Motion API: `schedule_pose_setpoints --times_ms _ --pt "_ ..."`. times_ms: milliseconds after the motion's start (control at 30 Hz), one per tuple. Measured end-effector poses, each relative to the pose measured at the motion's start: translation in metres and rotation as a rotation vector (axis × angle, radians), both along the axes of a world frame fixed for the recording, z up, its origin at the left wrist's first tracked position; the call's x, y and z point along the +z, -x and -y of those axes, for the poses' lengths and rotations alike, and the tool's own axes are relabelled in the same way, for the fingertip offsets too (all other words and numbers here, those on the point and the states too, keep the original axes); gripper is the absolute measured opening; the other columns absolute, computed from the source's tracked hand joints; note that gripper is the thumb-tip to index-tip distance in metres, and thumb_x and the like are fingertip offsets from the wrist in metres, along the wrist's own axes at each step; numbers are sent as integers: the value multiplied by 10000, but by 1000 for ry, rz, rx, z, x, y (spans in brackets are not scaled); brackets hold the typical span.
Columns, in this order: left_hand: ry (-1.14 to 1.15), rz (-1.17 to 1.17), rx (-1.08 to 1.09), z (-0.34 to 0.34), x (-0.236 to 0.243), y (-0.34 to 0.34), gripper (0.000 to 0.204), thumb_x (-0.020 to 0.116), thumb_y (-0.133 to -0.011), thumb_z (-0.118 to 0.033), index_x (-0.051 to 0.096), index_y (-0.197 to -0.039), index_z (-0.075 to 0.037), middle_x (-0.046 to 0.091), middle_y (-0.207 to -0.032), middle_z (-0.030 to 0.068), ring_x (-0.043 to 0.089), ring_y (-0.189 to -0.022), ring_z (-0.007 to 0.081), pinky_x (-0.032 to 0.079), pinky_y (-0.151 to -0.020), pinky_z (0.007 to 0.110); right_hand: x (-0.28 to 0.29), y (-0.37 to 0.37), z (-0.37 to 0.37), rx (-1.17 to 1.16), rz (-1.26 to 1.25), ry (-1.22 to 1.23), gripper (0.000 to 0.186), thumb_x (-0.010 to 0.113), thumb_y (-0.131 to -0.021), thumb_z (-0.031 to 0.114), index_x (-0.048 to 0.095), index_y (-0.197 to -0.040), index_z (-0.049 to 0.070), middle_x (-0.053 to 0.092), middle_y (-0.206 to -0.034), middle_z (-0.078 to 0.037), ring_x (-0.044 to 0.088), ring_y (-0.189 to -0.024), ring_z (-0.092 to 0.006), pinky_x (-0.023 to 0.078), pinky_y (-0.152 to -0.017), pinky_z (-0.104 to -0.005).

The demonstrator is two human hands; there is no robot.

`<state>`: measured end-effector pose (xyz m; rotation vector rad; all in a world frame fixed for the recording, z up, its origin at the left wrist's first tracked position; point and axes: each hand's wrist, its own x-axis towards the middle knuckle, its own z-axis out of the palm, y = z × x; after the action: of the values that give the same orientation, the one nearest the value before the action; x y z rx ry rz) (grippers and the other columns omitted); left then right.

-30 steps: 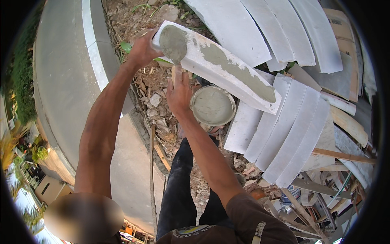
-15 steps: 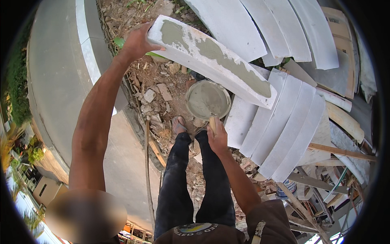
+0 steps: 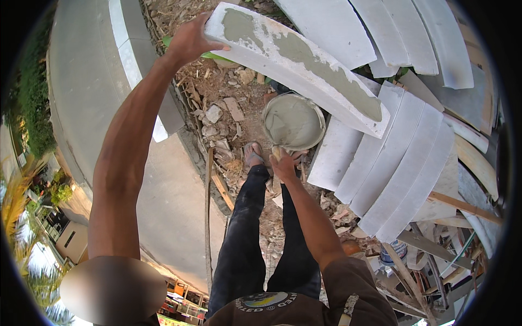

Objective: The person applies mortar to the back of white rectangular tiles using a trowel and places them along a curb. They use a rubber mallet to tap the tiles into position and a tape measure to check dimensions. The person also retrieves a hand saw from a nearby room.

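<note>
My left hand [image 3: 193, 38] grips the upper-left end of a long white block [image 3: 296, 76], which is tilted down to the right and smeared with patchy grey-green mortar on its top face. Below it, a round bucket [image 3: 292, 117] of wet grey mortar stands on the rubble. My right hand [image 3: 283, 163] is closed on a trowel's wooden handle [image 3: 277, 153] at the bucket's near edge; the trowel's blade looks sunk in the mortar and is hard to make out.
White curved slabs [image 3: 391, 157] are stacked at the right, more [image 3: 326, 27] at the top right. Timber scraps [image 3: 413, 271] pile up at the lower right. A concrete surface [image 3: 92, 98] with a pale edge lies at the left. My feet stand on rubble [image 3: 228, 114].
The trowel has moved from the block's upper end down to the bucket with my right hand, uncovering that end's mortar patch. My left hand still holds the block.
</note>
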<state>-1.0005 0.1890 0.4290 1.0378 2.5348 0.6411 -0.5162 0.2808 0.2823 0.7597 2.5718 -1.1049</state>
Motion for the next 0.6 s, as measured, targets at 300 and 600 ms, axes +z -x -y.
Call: schedule_pose_setpoints --times_ms 300,600 --pt "43 28 17 -1 5 -1 966 914 -620 -473 521 -1335 46 703 -1085 228 707 -972 344 553 -895 421 56 -17 -61 -475 340 1064 444 727 -911 208 589 -1275 -6 529 -722 20 489 -562 -69 417 -494 -259" --pt "75 -3 14 -2 11 -2 982 935 -618 -383 482 -1385 29 703 -1110 217 705 -1007 321 543 -917 399 186 77 -131 -223 -137 820 545 675 -917 190 504 -1373 -54 620 -947 -77 587 -739 -134 502 -641 -275"
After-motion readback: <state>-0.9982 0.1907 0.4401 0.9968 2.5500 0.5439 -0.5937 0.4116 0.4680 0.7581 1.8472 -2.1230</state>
